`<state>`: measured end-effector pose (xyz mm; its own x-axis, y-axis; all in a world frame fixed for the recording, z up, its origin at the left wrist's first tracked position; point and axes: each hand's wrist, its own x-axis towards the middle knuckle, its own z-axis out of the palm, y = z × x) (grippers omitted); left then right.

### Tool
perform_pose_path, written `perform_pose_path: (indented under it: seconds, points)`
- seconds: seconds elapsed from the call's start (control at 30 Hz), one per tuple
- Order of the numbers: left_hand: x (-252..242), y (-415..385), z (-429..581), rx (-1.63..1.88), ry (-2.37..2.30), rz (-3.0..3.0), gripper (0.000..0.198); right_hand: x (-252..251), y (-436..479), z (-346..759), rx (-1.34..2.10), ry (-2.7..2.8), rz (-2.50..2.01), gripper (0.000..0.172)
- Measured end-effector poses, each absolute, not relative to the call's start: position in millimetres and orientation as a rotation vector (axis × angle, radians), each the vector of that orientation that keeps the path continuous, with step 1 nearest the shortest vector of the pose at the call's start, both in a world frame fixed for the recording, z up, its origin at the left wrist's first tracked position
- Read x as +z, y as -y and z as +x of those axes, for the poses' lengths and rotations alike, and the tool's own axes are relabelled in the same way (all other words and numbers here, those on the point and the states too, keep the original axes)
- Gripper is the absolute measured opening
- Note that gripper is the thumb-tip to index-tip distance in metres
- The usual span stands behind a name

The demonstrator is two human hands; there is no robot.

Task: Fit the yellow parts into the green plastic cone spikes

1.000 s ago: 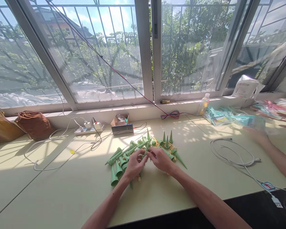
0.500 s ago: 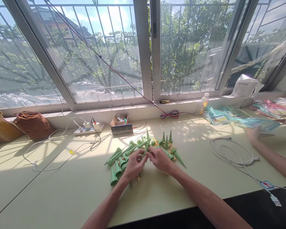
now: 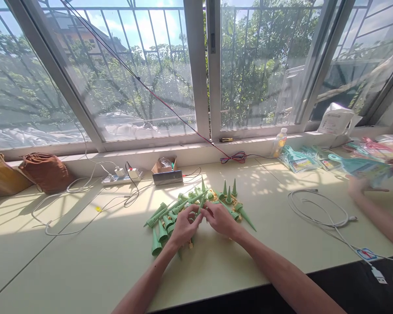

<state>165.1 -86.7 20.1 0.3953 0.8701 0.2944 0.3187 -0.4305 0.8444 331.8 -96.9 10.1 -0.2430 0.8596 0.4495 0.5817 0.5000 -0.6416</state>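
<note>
Green spike [image 3: 201, 201]: in the head view it is standing tip-up between the two hands, leaning slightly, over the near side of the heap.
Left hand [image 3: 185, 225]: its fingers are pinching narrowly around the spike.
Right hand [image 3: 222, 218]: its fingers are resting close together by the spike's lower end; whether they are gripping it, I cannot tell.
Heap: hollow green cones [image 3: 156, 242] and small yellow pieces [image 3: 191, 245] are lying loose and mixed on the counter [image 3: 94, 270].
Upright spikes [image 3: 234, 187]: three are standing together at the heap's far right.
Progress: handling is seemingly partway, with one spike in hand and many pieces lying untouched; which ones are finished is staying unclear.
Co-worker's hand [image 3: 360, 185]: it is touching a teal packet [image 3: 363, 168], well apart.
</note>
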Motion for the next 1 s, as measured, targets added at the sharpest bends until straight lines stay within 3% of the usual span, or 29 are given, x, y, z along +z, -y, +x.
perform_pose_path:
  seconds: [1.0]
  points:
    - [19.1, 87.4, 165.1, 1.010, -1.038, 2.080, 0.026, 11.7, 100.1, 332.7, 0.546, 1.895, -1.148, 0.022]
